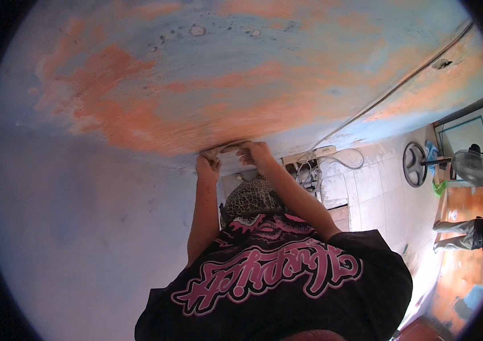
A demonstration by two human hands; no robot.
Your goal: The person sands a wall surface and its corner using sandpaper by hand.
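Both my arms reach away from my black shirt with pink print (270,278) to the edge where a blue and orange mottled surface (224,85) meets a pale one (93,227). My left hand (208,166) is curled around one end of a pale flat piece (223,150) pressed on that edge. My right hand (254,152) grips the other end, fingers bent over it. The piece is mostly hidden by my fingers. A leopard-patterned cloth (253,197) lies between my forearms.
White cables and a power strip (311,165) lie on pale floor tiles (366,196) just right of my hands. A round fan grille (415,165) and a standing fan (472,166) are at the right. Another person's legs (466,234) stand by an orange surface.
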